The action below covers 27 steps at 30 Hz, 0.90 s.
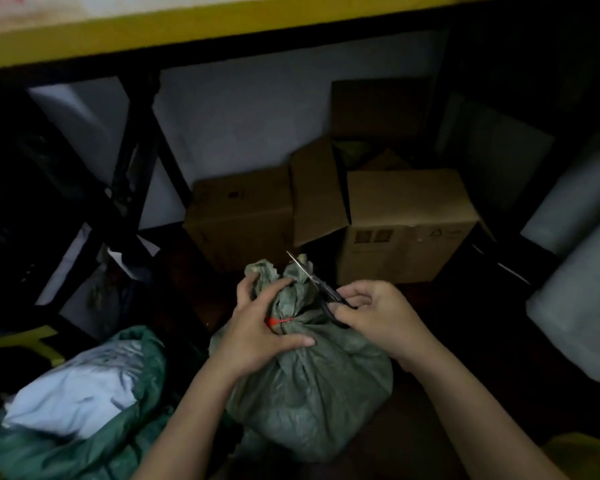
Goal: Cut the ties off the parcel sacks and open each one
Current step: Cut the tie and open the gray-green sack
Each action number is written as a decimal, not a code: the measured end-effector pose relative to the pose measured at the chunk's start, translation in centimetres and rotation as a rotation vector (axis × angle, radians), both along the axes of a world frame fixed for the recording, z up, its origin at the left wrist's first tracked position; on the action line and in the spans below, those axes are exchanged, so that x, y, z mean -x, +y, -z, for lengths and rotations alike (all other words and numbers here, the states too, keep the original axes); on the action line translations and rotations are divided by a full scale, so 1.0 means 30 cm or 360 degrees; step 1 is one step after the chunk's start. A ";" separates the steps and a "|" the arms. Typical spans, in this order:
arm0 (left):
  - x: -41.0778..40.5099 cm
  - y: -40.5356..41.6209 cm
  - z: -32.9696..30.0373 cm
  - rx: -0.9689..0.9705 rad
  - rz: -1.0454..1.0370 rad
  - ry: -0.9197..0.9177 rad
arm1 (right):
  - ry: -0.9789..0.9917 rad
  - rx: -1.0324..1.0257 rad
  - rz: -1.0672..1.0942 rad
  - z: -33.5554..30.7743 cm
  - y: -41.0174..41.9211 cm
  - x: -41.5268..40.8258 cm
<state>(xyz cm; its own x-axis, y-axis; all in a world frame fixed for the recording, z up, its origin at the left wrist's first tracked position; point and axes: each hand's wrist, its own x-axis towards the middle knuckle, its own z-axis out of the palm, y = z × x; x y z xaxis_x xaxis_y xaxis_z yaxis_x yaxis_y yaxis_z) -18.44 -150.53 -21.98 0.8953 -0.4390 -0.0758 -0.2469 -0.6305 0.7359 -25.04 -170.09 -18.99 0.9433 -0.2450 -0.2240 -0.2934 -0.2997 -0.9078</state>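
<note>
One tied green sack (309, 386) stands upright with its red tie (283, 321) between the hands, the left hand (257, 327) gripping its gathered neck and the right hand (374, 313) grasping one pair of scissors (317, 285), blades pointing up-left, two cardboard boxes (402, 223) beyond the fingers, one opened sack (84, 403) at left.

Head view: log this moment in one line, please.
left hand grips sack neck | right hand holds scissors | red tie uncut
</note>
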 end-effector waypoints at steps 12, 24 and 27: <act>-0.002 -0.039 0.037 0.0063 0.0218 -0.0194 | -0.0356 -0.0698 0.0186 0.187 0.081 0.005; -0.027 -0.068 0.030 0.0509 0.0148 0.0434 | -0.0335 -0.0741 0.0051 0.234 0.012 0.023; -0.040 -0.065 0.017 0.0592 0.0150 0.0585 | -0.0366 -0.0723 0.0087 0.237 0.005 0.017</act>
